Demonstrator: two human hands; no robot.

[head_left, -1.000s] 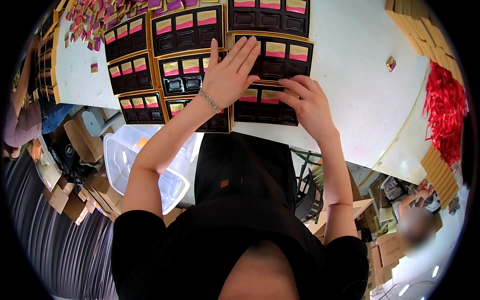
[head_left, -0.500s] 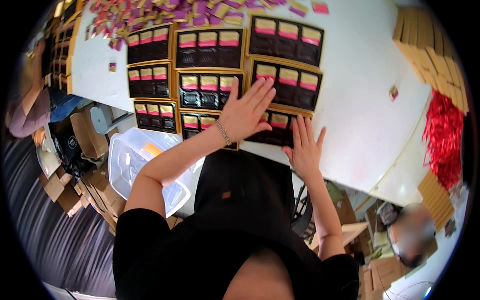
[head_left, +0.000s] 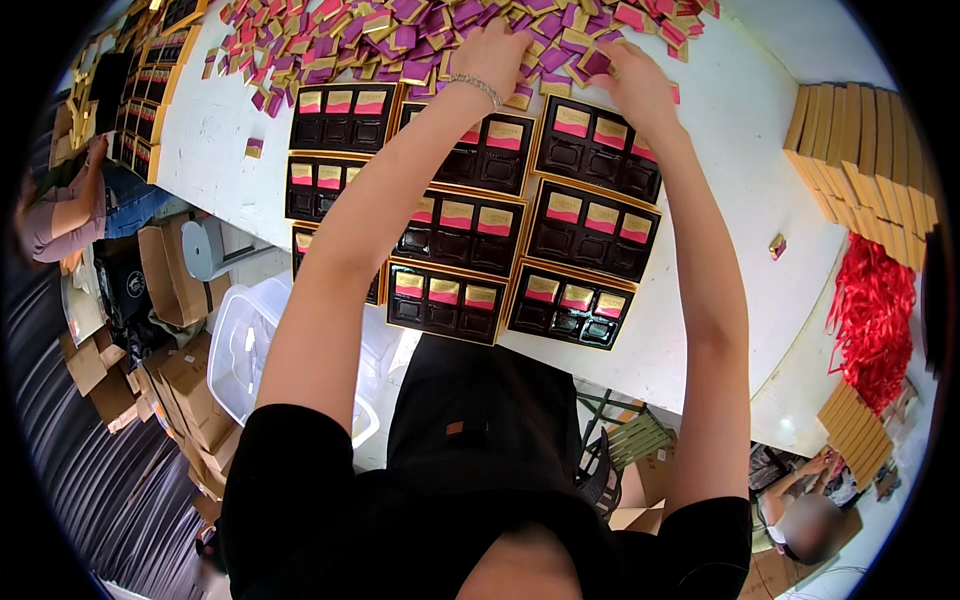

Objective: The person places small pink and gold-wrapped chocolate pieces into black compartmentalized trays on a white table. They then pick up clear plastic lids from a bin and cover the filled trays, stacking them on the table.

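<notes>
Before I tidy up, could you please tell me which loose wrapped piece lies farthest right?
The lone piece right of the black trays; other loose pieces lie farther left.

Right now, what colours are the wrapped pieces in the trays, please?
The wrapped pieces are gold above, pink below, clearest in the head view.

"How's the light on your monitor?"

"Bright. I get a strong white off the table [head_left: 785, 200], and sharp glints on the black tray [head_left: 570, 307] at front right."

"Anything dim?"

"The pleated curtain [head_left: 130, 475] at lower left; the black shirt [head_left: 290, 480] shows me little detail."

"And sharpness?"

"Good mid-frame. A co-worker's head [head_left: 812, 528] at lower right is a smooth blur. Toward the rim I see straight edges bowing, the curtain's folds included, then black corners."
</notes>
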